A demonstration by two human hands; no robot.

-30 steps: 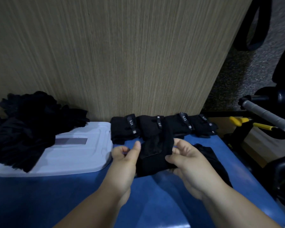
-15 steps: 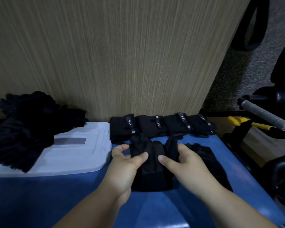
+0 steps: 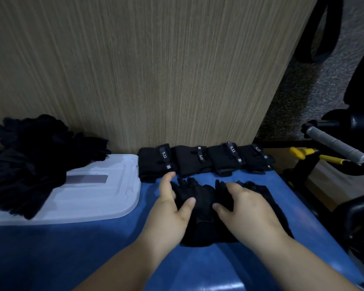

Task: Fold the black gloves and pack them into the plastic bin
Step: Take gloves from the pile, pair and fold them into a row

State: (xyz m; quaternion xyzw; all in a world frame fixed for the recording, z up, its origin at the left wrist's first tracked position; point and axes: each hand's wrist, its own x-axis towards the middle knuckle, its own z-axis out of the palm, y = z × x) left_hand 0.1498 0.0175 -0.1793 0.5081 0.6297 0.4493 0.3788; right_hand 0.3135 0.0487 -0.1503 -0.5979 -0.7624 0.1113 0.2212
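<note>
The black glove [image 3: 202, 198] lies flat on the blue table [image 3: 72, 248], fingers pointing away, likely pinned for smoothing before the fold. The left hand [image 3: 171, 211] rests spread on it, thumb pressing. The right hand [image 3: 247, 208] covers its other edge, fingers hidden, so its grip is unclear. Behind, 4 folded gloves [image 3: 204, 160] line the wood panel [image 3: 156, 80], seemingly staged for packing. Unfolded gloves [image 3: 25, 160] heap on a white plastic lid [image 3: 105, 198].

The black cloth glove [image 3: 200, 196] looks matt; the blue worktop [image 3: 72, 248] smooth, faintly glossy; the white plastic lid [image 3: 105, 198] smooth; the beige wood-grain panel [image 3: 156, 70] matt, streaked.
</note>
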